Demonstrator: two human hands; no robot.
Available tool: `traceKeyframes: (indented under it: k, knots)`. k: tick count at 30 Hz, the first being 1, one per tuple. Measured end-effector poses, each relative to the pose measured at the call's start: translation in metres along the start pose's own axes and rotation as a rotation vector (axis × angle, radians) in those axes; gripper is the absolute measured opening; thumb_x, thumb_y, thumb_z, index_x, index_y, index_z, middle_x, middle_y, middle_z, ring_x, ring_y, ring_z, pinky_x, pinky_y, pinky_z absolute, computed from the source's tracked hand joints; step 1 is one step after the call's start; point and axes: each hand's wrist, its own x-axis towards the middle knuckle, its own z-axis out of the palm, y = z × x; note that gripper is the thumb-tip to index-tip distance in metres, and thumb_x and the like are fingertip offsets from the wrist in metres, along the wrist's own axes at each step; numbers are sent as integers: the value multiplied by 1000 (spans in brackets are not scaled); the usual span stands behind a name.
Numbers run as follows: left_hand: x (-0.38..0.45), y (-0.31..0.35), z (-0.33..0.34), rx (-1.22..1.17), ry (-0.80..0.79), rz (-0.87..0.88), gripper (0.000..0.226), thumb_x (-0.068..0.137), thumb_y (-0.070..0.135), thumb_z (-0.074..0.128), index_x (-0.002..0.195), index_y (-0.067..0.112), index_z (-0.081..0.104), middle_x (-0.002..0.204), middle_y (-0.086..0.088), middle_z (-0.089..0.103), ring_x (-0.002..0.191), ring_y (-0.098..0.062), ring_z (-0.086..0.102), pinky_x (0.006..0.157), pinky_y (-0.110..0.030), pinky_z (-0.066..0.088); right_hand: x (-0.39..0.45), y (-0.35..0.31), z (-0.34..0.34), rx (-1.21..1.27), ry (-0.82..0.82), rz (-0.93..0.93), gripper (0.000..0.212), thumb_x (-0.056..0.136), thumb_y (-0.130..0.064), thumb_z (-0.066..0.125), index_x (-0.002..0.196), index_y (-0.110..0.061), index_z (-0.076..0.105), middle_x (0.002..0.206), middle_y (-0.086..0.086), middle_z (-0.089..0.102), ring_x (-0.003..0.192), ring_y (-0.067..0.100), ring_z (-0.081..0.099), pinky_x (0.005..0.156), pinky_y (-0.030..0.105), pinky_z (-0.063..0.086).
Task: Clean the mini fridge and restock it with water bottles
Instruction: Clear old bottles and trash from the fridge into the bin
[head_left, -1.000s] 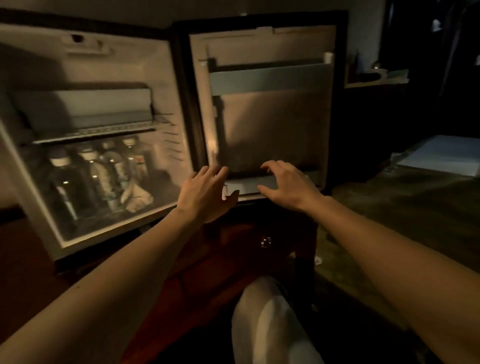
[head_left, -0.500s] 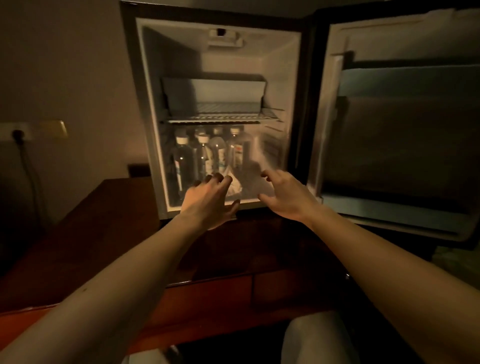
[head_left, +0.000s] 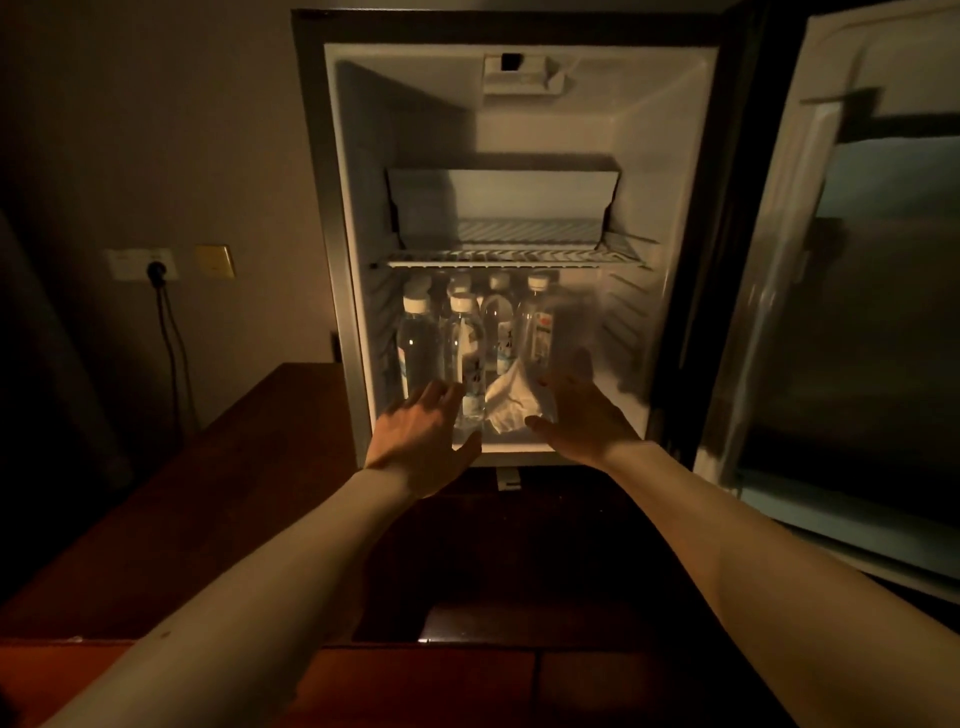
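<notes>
Head view: water bottles (head_left: 470, 353) stand at the left of the mini fridge (head_left: 670, 260) floor under its wire shelf (head_left: 511, 255); their labels are too dim to read. A white cloth (head_left: 509, 402) lies beside them at the front edge. Left hand (head_left: 423, 441) and right hand (head_left: 582, 418) hover spread at the opening, holding nothing.

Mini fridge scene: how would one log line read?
fridge door open | bottles below shelf | cloth beside them | left hand, right hand open, reaching
</notes>
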Motion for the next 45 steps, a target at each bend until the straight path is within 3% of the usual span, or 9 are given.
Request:
traceKeyframes:
  k: [5,9,14,18,20,26,31,36,45]
  knots:
    - [16,7,20,-51,45,-47,59,89,56,55,134,23,36,125,-1,52,103,-19,58,83,-36,54,30,18,21,73,-18,-73,55,94,-32,61,144,-25,39,143,3,49,130,23,48,95,25,38]
    - [20,11,35,-71,39,-75,62,91,58,52,139,25,33,130,0,49,112,-17,54,84,-35,53,53,27,45,38,-7,-59,62,93,-35,64,146,-17,39,149,7,42,134,26,43,105,35,38]
    - [21,18,45,-101,14,-60,58,91,59,50,137,26,35,136,1,45,119,-17,51,93,-42,52,67,24,57,-24,-92,-45,61,98,-46,52,152,-31,29,151,7,41,131,27,46,105,45,42]
    - [21,21,52,-109,27,-56,54,92,57,51,134,27,36,136,1,46,119,-18,51,95,-41,49,73,20,65,-106,-125,-84,34,92,-49,54,114,-26,66,114,1,66,105,19,62,84,37,51]
    - [22,19,55,-113,28,-48,55,92,57,52,134,27,36,136,2,46,120,-18,52,97,-41,49,72,18,65,-32,-101,-50,30,91,-47,53,96,-23,70,99,-1,67,88,14,61,73,32,47]
    - [19,14,60,-126,11,-58,53,91,54,53,134,27,37,134,2,47,119,-17,51,97,-40,49,64,20,59,115,-4,13,20,92,-37,60,98,-19,66,92,-1,60,81,15,55,64,26,36]
    - [14,11,60,-137,-6,-64,50,92,51,54,132,27,37,133,2,46,119,-17,50,94,-41,50,55,24,56,66,50,51,22,88,-34,63,97,-14,63,94,3,60,84,22,58,70,33,45]
    - [12,15,57,-143,-8,-65,52,91,52,55,132,27,36,133,0,49,118,-19,53,93,-44,52,36,22,42,172,93,19,26,90,-28,63,72,-23,45,69,-8,45,62,10,42,58,30,33]
    - [14,34,39,-185,-21,-14,49,93,48,56,131,22,37,128,-4,54,103,-20,60,74,-34,50,7,24,2,232,249,62,28,90,-18,62,71,-24,43,69,-6,49,61,7,43,51,23,32]
